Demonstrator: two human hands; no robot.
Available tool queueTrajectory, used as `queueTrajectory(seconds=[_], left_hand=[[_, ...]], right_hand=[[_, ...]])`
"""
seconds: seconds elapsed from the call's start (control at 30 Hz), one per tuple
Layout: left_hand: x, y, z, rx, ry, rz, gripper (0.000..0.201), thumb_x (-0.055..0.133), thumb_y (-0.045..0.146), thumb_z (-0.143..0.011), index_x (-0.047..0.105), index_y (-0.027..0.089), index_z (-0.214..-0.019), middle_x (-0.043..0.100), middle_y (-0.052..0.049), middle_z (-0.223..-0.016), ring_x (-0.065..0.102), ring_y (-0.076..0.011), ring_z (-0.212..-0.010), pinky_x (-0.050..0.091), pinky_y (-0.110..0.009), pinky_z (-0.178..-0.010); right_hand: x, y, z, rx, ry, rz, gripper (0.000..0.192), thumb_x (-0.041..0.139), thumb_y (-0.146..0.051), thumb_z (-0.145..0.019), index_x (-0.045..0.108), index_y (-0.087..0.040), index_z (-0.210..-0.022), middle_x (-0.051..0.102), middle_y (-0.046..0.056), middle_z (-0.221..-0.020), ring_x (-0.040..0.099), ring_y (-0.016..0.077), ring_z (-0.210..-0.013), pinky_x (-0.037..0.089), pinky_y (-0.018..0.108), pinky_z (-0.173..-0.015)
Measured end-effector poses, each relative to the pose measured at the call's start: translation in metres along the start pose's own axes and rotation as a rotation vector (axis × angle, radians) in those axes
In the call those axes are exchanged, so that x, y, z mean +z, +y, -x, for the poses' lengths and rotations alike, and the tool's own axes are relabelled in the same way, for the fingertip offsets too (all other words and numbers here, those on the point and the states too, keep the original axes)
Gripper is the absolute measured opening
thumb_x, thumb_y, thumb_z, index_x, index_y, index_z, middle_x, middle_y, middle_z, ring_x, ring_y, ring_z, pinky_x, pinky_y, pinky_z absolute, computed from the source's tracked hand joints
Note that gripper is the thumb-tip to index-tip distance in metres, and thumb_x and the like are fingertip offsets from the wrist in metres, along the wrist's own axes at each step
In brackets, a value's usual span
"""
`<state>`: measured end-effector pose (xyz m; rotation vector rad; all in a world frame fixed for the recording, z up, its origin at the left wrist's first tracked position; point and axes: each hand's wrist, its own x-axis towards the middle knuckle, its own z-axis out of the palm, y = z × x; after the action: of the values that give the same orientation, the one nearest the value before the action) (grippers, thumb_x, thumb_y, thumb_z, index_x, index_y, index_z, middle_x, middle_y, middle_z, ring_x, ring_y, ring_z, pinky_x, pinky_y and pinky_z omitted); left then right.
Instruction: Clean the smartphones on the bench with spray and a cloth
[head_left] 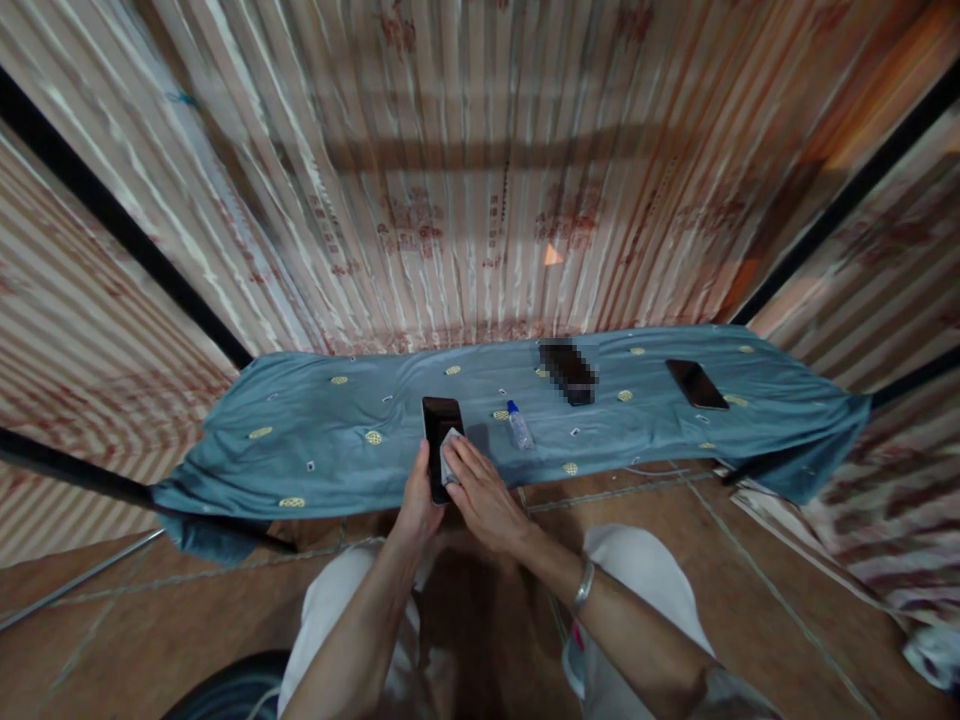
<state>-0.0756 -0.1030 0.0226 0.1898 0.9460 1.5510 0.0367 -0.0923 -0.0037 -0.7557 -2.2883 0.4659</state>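
Observation:
A black smartphone [442, 412] is held upright at the front edge of the cloth, its dark screen facing me. My left hand [421, 492] grips it along the left side and lower edge. Pressed against the screen is a small pale wiping cloth [450, 462], with the fingers of my right hand [484, 492] closed over it. Just right of the phone, a small clear bottle with a blue cap [519, 426] lies on the blue cloth.
A blue patterned cloth [405, 400] covers the narrow table. On it lie a dark, pixelated object [570, 372] and another phone [697, 385] at the right. Black poles [120, 190] and a striped curtain [465, 200] surround the table. A white roll [934, 655] sits at the lower right.

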Motion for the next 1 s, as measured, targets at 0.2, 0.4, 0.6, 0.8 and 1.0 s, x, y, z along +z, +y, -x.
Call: queueTrajectory(seconds=[0.2,0.4,0.6,0.8,1.0], left_hand=[[-0.001,-0.015,0.002,-0.041,-0.050,-0.062,0.056,0.035,0.056,-0.088,0.062,0.015,-0.116,0.062,-0.009,-0.124,0.050,-0.0216,-0.123,0.036,-0.033,-0.106],[-0.007,-0.031,-0.003,0.147,-0.119,-0.237,0.047,0.046,0.049,-0.086,0.063,0.018,-0.117,0.056,-0.007,-0.132,0.042,-0.0209,-0.130,0.028,-0.033,-0.110],[-0.005,-0.036,0.004,0.246,-0.132,-0.431,0.037,0.060,0.038,-0.080,0.067,0.019,-0.111,0.058,-0.005,-0.130,0.042,-0.0230,-0.130,0.024,-0.036,-0.112],[0.003,-0.030,0.017,0.210,-0.149,-0.361,0.039,0.060,0.034,-0.080,0.064,0.019,-0.116,0.062,-0.004,-0.124,0.048,-0.0251,-0.124,0.039,-0.036,-0.103],[0.010,-0.027,0.019,0.073,-0.137,-0.240,0.039,0.060,0.033,-0.079,0.062,0.022,-0.116,0.068,-0.004,-0.113,0.063,-0.0242,-0.101,0.055,-0.036,-0.082]], right_hand=[[-0.006,0.001,-0.006,-0.049,-0.023,-0.035,0.052,0.032,-0.024,-0.095,0.023,-0.015,-0.146,0.025,0.011,-0.152,0.017,0.0205,-0.142,0.026,0.046,-0.114],[-0.013,0.017,-0.016,-0.002,0.034,-0.027,0.054,0.030,-0.025,-0.095,0.017,-0.016,-0.148,0.021,0.009,-0.153,0.015,0.0192,-0.142,0.022,0.043,-0.116],[-0.018,0.034,-0.024,0.116,0.083,-0.074,0.054,0.024,-0.032,-0.097,0.015,-0.018,-0.148,0.024,0.008,-0.153,0.016,0.0173,-0.142,0.019,0.042,-0.116],[-0.012,0.040,-0.023,0.332,0.145,-0.248,0.057,0.024,-0.041,-0.095,0.022,-0.015,-0.146,0.026,0.010,-0.151,0.018,0.0180,-0.141,0.016,0.043,-0.116],[-0.008,0.049,-0.026,0.548,0.228,-0.538,0.061,0.034,-0.047,-0.090,0.032,-0.017,-0.143,0.038,0.010,-0.145,0.030,0.0196,-0.137,0.021,0.041,-0.114]])
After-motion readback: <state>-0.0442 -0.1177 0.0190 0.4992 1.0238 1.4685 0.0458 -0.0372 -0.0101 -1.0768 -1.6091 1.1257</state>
